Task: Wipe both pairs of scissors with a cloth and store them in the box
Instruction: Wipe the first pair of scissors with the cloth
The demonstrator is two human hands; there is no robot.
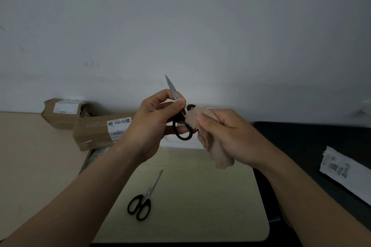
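My left hand [154, 120] holds a pair of black-handled scissors [174, 91] upright in the air, thumb and fingers pinching it near the pivot, blades pointing up. My right hand [226, 136] grips a bunched pale pink cloth [216, 154] pressed against the scissors' handle loops. A second pair of black-handled scissors [144, 198] lies flat on the pale mat [200, 196] below, blades pointing up and right. A white box [180, 143] shows partly behind my hands; most of it is hidden.
Two brown cardboard parcels [96, 132] with shipping labels lie at the back left by the wall. A dark surface [311, 146] on the right carries a white printed packet [341, 168]. The beige tabletop [30, 156] extends to the left.
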